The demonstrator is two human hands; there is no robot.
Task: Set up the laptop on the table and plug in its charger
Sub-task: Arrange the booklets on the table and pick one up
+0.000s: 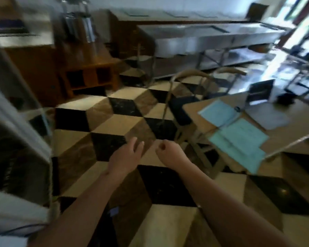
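Checkered floor tiles fill a blurred dining room, where the left hand hangs with fingers loose and the right hand curls emptily; an open laptop sits on the wooden table, far right.

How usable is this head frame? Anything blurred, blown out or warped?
Head view: strong motion blur throughout, worst at the left edge and on the far steel counter; the windows at upper right are blown out and throw glare on the floor; wide-angle distortion bends the checkered floor; the laptop on the table is soft; both hands, left hand and right hand, stay readable.
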